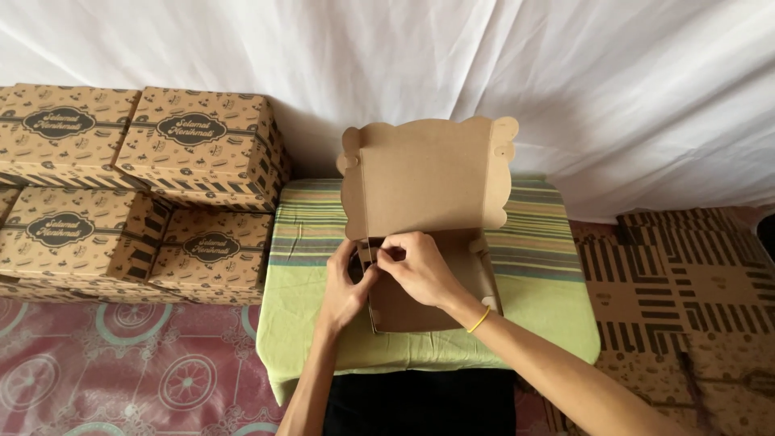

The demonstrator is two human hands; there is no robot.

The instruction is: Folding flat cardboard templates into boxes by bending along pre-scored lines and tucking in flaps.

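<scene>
Both forearms come up from the bottom edge of the view and meet over a small low table (307, 323) draped in a green cloth with a striped band along its far edge. On the right wrist sits a thin yellow band (479, 320). The right hand (420, 266) reaches across to the left side of a half-folded brown cardboard box (428, 242), its fingers drawn narrow and pinching a flap at the box's left wall. The left hand (345, 287) curls around the outside of that same left wall, thumb and fingers pressing the cardboard, so the two hands touch each other at the fold.

That box stands near the middle of the table, a little toward its near edge. Its tray lies flat with the long axis running from the near edge toward the far edge, and the open side faces up. Its lid (428, 173), with scalloped edges and rounded ears at the upper corners, stands upright at the far end of the tray, plain inner face turned toward the camera.

Off the table's left edge a stack of finished printed boxes (137, 186) rests on a patterned pink mat (121, 363), closed and piled two high. Off the right edge lies a pile of flat printed cardboard sheets (678, 266). A white cloth backdrop (565, 81) hangs behind everything.
</scene>
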